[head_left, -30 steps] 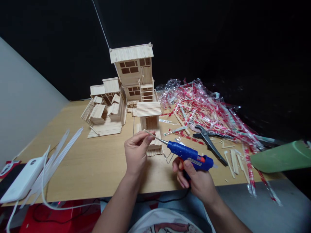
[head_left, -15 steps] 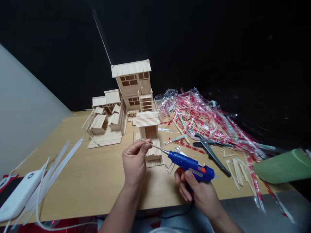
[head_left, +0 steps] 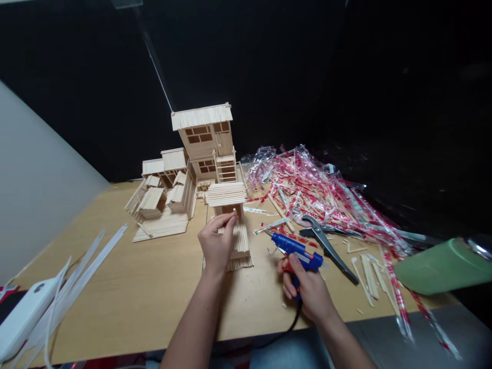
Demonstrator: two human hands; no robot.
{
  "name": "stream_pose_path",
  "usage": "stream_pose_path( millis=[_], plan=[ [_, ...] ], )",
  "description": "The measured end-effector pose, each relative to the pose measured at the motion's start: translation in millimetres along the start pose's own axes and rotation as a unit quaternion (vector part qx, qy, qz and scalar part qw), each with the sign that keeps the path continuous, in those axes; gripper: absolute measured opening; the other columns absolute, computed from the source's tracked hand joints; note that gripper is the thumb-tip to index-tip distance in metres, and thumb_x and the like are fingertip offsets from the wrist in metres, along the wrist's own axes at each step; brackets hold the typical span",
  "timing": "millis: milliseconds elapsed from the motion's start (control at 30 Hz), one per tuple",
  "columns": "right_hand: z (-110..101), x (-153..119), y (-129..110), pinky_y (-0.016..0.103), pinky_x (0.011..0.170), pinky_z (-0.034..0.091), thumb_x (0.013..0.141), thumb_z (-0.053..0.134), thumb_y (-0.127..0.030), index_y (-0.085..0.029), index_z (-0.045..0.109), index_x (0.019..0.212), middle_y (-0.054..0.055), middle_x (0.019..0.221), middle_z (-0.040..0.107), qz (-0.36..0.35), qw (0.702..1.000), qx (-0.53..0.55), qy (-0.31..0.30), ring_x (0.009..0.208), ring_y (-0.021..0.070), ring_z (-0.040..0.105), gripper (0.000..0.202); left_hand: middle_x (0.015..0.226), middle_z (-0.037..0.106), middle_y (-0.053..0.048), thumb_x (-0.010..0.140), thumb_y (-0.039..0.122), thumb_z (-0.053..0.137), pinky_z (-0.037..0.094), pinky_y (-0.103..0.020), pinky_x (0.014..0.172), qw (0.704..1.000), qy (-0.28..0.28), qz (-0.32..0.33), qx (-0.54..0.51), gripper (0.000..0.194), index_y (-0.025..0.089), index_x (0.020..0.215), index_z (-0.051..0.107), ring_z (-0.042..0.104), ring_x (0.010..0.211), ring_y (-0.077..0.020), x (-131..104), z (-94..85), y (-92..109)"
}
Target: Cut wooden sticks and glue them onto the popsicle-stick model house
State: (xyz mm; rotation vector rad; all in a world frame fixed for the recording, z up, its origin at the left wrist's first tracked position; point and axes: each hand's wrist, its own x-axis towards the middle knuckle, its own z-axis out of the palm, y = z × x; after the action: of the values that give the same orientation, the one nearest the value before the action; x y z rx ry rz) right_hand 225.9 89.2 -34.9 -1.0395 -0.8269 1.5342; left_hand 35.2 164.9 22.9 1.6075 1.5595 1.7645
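Note:
My left hand pinches a small wooden stick, of which only the tip shows, in front of the small roofed stick structure. My right hand is wrapped round the handle of a blue glue gun, its nozzle pointing up and left, apart from the stick. Behind stands a two-storey house model of wooden sticks. A lower part of the model with small huts stands on a stick platform to the left. My left fingers hide part of the small structure.
Red and clear wrappers with loose sticks are heaped at the back right. Pliers, short stick pieces and a green cylindrical container lie at right. Clear glue sticks and a white box are at left.
My left hand has moved up to the small structure with the stick, away from the nozzle. The glue gun in my right hand has shifted slightly down. The camera view has shifted a little.

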Motion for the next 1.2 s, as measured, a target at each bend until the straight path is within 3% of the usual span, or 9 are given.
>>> stream_pose_path(
  millis=[167, 467, 1200],
  plan=[
    [-6, -4, 11, 0.018, 0.037, 0.03, 0.086, 0.059, -0.065, -0.015, 0.06, 0.073, -0.008, 0.038, 0.041, 0.019, 1.0, 0.013, -0.004, 0.033, 0.0049, 0.033, 0.052, 0.086, 0.079, -0.006, 0.081, 0.029, 0.07, 0.057, -0.033, 0.078, 0.999, 0.0, -0.027, 0.045, 0.015, 0.019, 0.087, 0.079, 0.073, 0.08, -0.0215, 2, 12.6, -12],
    [-13, -1, 18, 0.019, 0.037, 0.03, 0.085, 0.06, -0.065, -0.015, 0.059, 0.075, -0.008, 0.04, 0.042, 0.033, 0.999, 0.038, -0.006, 0.033, 0.0054, 0.032, 0.052, 0.085, 0.078, -0.005, 0.082, 0.028, 0.068, 0.056, -0.032, 0.076, 0.995, -0.011, 0.004, 0.094, 0.015, 0.02, 0.086, 0.079, 0.072, 0.079, -0.0203, 0, 23.4, -16],
    [-17, -2, 19, 0.021, 0.039, 0.033, 0.087, 0.058, -0.065, -0.016, 0.057, 0.081, -0.007, 0.039, 0.043, 0.036, 0.999, 0.012, -0.023, 0.034, 0.008, 0.037, 0.049, 0.082, 0.078, -0.006, 0.084, 0.029, 0.067, 0.056, -0.032, 0.074, 0.988, -0.011, 0.038, 0.149, 0.016, 0.018, 0.085, 0.078, 0.072, 0.075, -0.0197, 5, 26.4, -18]
  ],
)
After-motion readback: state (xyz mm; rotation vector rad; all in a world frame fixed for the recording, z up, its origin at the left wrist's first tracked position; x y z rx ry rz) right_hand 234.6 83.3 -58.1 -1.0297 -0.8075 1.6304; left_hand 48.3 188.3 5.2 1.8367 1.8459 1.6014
